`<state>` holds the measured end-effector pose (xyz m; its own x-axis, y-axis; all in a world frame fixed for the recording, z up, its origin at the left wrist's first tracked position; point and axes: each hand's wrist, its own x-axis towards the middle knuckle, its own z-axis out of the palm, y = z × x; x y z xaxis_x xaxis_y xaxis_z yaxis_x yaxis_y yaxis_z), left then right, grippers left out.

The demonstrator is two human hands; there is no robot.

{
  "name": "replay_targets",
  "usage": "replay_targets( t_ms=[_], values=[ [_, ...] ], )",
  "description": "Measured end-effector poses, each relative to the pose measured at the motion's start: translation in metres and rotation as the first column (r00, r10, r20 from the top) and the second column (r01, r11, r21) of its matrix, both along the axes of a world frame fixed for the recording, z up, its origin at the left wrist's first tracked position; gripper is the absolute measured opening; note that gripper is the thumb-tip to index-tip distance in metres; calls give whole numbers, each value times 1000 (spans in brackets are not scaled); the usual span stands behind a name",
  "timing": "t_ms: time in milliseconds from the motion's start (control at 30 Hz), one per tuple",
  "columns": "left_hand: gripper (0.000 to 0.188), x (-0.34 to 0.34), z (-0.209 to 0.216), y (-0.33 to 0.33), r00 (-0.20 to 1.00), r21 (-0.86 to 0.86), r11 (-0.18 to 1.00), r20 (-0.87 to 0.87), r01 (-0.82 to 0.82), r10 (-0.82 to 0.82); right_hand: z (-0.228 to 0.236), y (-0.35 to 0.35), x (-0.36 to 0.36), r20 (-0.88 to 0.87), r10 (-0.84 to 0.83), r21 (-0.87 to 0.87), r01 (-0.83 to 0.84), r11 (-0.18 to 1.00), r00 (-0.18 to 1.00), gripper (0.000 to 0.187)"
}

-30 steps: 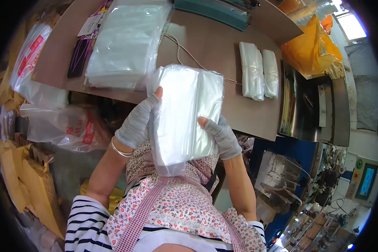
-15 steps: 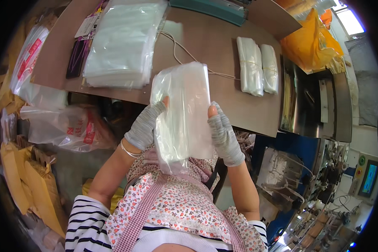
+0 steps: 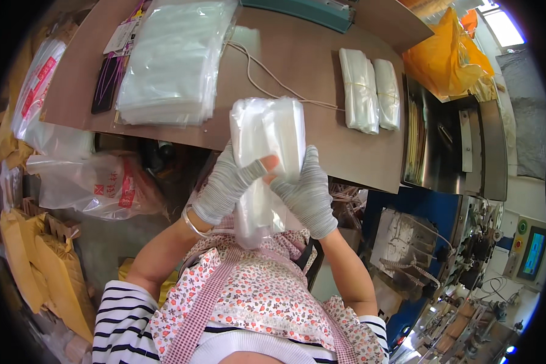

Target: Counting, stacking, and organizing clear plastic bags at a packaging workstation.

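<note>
Both my hands, in grey fingerless gloves, grip a stack of clear plastic bags (image 3: 268,130) in front of my apron, just off the table's near edge. My left hand (image 3: 227,182) is closed on its left side, the thumb pressed on top. On the right side my right hand (image 3: 306,191) clasps it, its thumb close to the left one. The stack is folded in lengthwise, and its lower end hangs over my apron. The fingers underneath are hidden.
A tall pile of flat clear bags (image 3: 167,67) lies on the brown table (image 3: 285,64). Two banded bag bundles (image 3: 359,91) lie at the right, and a pale cord (image 3: 258,67) crosses between. An open metal box (image 3: 437,139) stands right of the table, machinery (image 3: 461,273) below it.
The wide, flat stack has been folded narrower. My thumbs have moved inward from its sides and now press near its middle, close together.
</note>
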<state>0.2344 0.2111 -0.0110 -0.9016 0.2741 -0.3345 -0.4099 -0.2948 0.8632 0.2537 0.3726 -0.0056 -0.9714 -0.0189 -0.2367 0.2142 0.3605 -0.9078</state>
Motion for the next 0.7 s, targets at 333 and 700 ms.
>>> replay_targets(
  t_ms=[333, 700],
  values=[
    [43, 4, -31, -4, 972, 91, 993, 231, -74, 51, -13, 24, 14, 179, 0, -236, 42, 971, 984, 61],
    [67, 3, -27, -17, 928, 478, 878, 338, -25, -158, 4, 11, -3, 268, 50, -603, 127, 787, 962, 58]
  ],
)
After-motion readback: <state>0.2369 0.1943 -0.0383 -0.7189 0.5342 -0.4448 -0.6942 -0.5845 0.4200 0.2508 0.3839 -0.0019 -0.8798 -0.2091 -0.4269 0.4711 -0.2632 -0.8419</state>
